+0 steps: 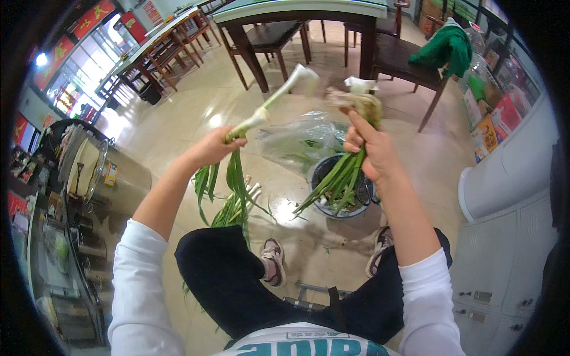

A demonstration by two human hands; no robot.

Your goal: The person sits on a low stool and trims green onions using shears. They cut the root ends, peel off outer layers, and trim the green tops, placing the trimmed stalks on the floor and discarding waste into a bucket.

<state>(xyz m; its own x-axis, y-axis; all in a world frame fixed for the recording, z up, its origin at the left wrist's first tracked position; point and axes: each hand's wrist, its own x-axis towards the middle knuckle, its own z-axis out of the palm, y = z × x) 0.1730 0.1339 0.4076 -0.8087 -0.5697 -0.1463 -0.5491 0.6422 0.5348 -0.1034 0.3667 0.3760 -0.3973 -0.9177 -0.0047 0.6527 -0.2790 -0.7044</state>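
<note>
My left hand is closed around the stalk of a green garlic or leek plant; its pale end points up and right, and its green leaves hang below. In my right hand is a bundle of peeled-off outer layers and long green leaves, with wilted, brownish parts at the top, partly blurred. Below that hand stands a round bucket with plant scraps and what looks like dark-handled scissors at its right side. More long green stalks with white ends lie on the floor near my left knee.
A clear plastic bag with greens lies behind the bucket. Farther off stand a table and chairs, one with a green cloth. A large metal container is at the left; lockers are at the right.
</note>
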